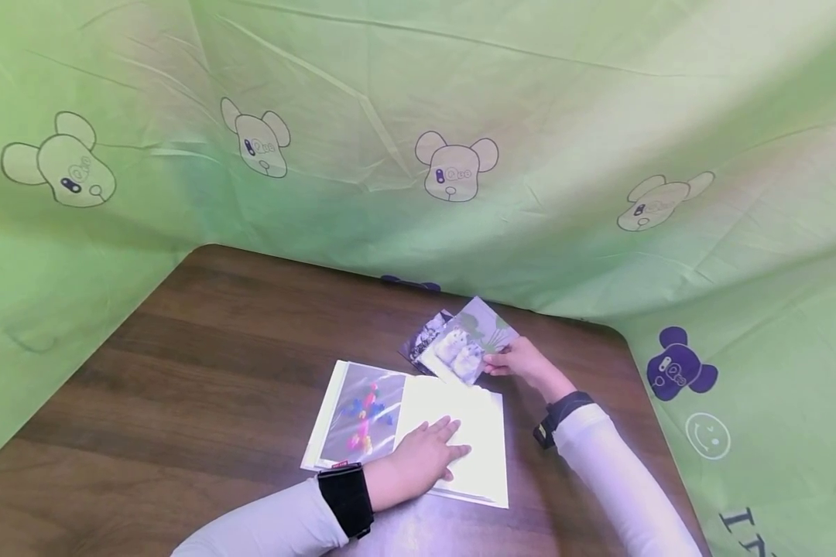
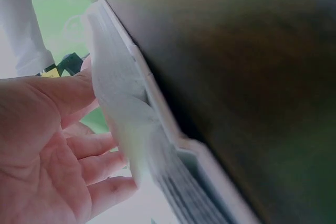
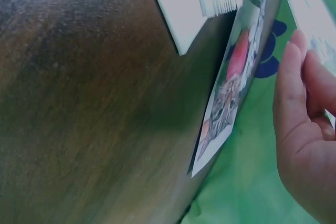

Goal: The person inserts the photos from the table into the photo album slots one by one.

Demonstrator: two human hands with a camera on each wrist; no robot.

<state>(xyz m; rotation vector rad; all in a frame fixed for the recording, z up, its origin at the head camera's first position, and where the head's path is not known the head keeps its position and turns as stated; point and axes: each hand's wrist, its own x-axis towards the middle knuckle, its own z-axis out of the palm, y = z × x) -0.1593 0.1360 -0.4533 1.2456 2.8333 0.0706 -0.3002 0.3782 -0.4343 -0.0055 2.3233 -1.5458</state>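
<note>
An open photo album (image 1: pixel 484 464) lies on the table, with a colourful picture (image 1: pixel 364 418) in the sleeve of its left page. My left hand (image 1: pixel 414 466) rests on the blank right page, fingers spread; the left wrist view shows its fingers against the album's pages (image 2: pixel 118 61). Just beyond the album, my right hand (image 1: pixel 525 362) pinches a photo (image 1: pixel 488 321) by its edge; it shows pale furry animals and green leaves. The right wrist view has this photo (image 3: pixel 310 9) at the edge, raised off the table. Beneath it, a darker photo (image 1: pixel 425 340) is partly covered.
The brown wooden table (image 1: pixel 202 356) has rounded far corners. A green curtain (image 1: pixel 362 139) with bear-head prints hangs close behind its far edge and along the sides. In the right wrist view, a photo of a striped cat (image 3: pixel 223 108) lies near the table edge.
</note>
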